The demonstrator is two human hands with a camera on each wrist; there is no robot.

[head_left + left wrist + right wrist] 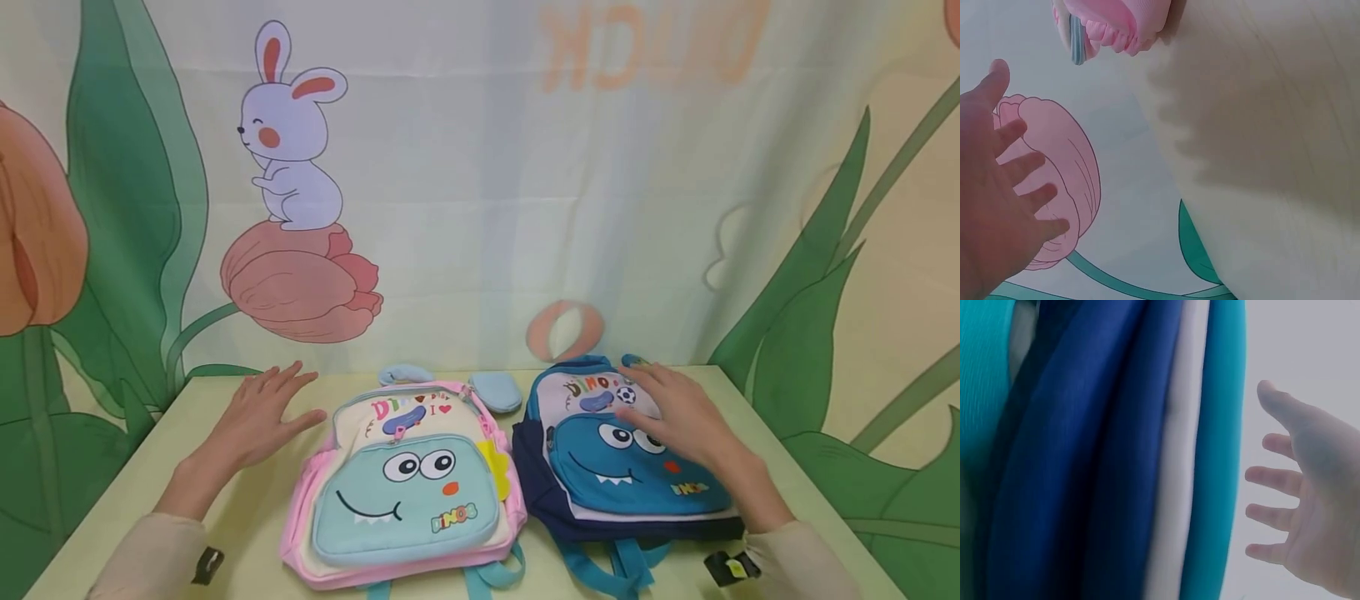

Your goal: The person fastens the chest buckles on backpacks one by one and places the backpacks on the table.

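Two child's backpacks lie side by side on the table. The pink and cream backpack (408,500), with a light blue dinosaur-face pocket, is at the middle. To its right is the blue backpack (630,467), with a teal dinosaur-face pocket. My left hand (262,412) hovers left of the pink backpack, fingers spread, holding nothing; the left wrist view shows this hand (1010,181) apart from the pink side pocket (1129,25). Above the blue backpack my right hand (686,417) hides part of its front. In the right wrist view its fingers are spread beside the blue backpack (1116,456).
The pale table (172,467) stands against a printed curtain (450,208) with a rabbit and tulips. A small light blue flap (495,392) shows behind the pink backpack. Teal straps (611,567) trail toward the front edge.
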